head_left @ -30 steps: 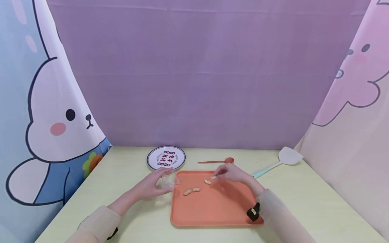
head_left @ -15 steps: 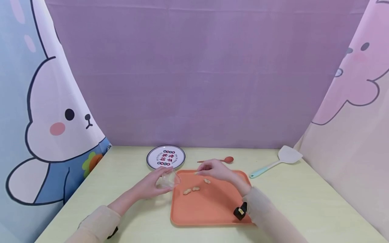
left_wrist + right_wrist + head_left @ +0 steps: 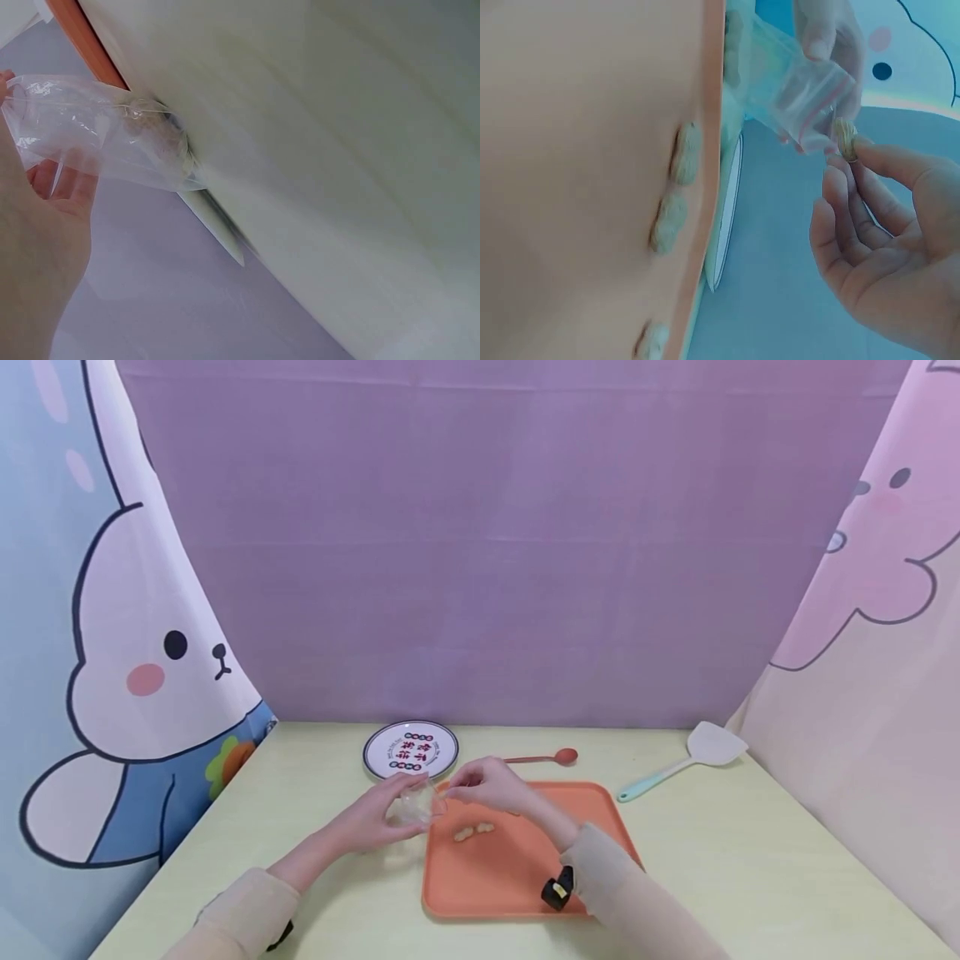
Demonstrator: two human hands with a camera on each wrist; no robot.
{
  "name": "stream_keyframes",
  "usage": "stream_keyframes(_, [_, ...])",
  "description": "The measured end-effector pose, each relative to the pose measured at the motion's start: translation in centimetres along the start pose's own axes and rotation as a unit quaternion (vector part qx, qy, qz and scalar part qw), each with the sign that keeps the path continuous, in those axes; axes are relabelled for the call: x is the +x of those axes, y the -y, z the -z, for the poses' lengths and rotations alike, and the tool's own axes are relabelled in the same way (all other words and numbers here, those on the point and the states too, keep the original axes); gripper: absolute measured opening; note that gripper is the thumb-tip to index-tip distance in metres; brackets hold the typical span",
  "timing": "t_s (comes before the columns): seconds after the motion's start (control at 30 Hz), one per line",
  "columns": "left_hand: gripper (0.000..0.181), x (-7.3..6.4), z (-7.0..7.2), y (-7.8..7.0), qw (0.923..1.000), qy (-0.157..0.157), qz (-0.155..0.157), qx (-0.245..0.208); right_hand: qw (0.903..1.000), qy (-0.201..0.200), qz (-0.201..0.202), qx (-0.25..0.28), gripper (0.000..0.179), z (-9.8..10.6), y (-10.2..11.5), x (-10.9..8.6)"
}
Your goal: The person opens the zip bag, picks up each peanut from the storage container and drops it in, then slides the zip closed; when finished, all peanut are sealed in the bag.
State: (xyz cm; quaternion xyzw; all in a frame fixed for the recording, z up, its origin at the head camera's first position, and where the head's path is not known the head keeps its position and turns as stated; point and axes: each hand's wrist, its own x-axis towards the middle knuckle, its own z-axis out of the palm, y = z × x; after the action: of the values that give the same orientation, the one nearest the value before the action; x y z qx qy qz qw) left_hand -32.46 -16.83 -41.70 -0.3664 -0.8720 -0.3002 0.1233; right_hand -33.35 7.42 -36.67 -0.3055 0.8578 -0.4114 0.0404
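My left hand [image 3: 367,818] holds a clear zip bag [image 3: 67,124] by its mouth, beside the tray's left edge. Peanuts [image 3: 733,49] lie in the bag's bottom end. Between thumb and fingertips my right hand [image 3: 491,787] pinches an unshelled peanut [image 3: 846,139], right at the bag's mouth with its pink zip strip. On the orange tray [image 3: 525,885] lie two peanuts [image 3: 474,832] near the left side. A third peanut [image 3: 652,341] shows in the right wrist view, mostly hidden by my right arm in the head view.
Behind the bag sits a white plate [image 3: 382,747] with a dark rim and red lettering. A red spoon [image 3: 565,757] lies beyond the tray. At the right is a white spatula [image 3: 712,746] with a green handle. A purple curtain [image 3: 480,568] closes off the back.
My right hand has carried the pinched peanut leftward from over the tray's far right part to the bag's mouth. The left hand and bag have stayed in place.
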Motion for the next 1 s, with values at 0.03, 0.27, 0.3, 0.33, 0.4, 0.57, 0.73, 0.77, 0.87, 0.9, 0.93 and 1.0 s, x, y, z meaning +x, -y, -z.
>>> stream_keyframes(0.03, [0.070,0.0,0.0,0.0,1.0000,-0.001,0.000,-0.002,1.0000,-0.001,-0.001,0.003,0.014,-0.2,0.1,0.1])
stream_keyframes(0.27, [0.070,0.0,-0.1,-0.1,0.9998,-0.013,-0.016,0.001,0.9997,-0.009,0.016,-0.013,0.010,-1.2,0.1,0.3])
stream_keyframes(0.3, [0.070,0.0,-0.1,-0.1,0.9998,-0.013,-0.016,0.001,0.9996,-0.010,0.021,-0.017,0.010,-1.3,0.0,0.4])
stream_keyframes(0.33, [0.070,0.0,-0.1,0.0,0.9998,-0.014,-0.015,0.003,0.9995,-0.011,0.021,-0.020,0.010,-1.3,0.0,0.4])
stream_keyframes(0.4, [0.070,0.0,-0.1,0.0,0.9998,-0.013,-0.011,0.000,0.9996,-0.011,0.018,-0.021,0.009,-1.4,0.0,0.4])
stream_keyframes(0.57, [0.072,0.0,0.0,0.1,0.9999,-0.009,-0.005,-0.002,0.9997,-0.009,0.018,-0.015,0.010,-1.1,-0.2,0.2])
stream_keyframes(0.73, [0.073,0.1,0.1,0.1,1.0000,-0.007,0.001,-0.002,0.9995,-0.006,0.028,0.009,0.012,-0.2,0.8,-0.8])
stream_keyframes(0.77, [0.073,0.1,0.2,0.0,1.0000,-0.006,0.002,-0.002,0.9995,-0.006,0.028,0.011,0.012,0.0,0.8,-0.9])
stream_keyframes(0.87, [0.073,0.0,0.2,0.0,1.0000,-0.007,0.005,0.000,0.9996,-0.012,0.027,-0.001,0.013,0.5,0.0,-1.0])
stream_keyframes(0.9, [0.073,0.0,0.2,0.0,1.0000,-0.007,0.007,0.000,0.9996,-0.016,0.024,-0.005,0.014,0.6,-0.6,-1.0])
stream_keyframes(0.93, [0.073,0.0,0.2,0.0,0.9999,-0.007,0.008,-0.001,0.9996,-0.019,0.019,-0.011,0.014,0.8,-1.2,-1.0])
stream_keyframes(1.0, [0.073,0.0,0.2,0.0,0.9999,-0.007,0.009,-0.001,0.9995,-0.025,0.014,-0.015,0.013,1.2,-2.0,-1.1])
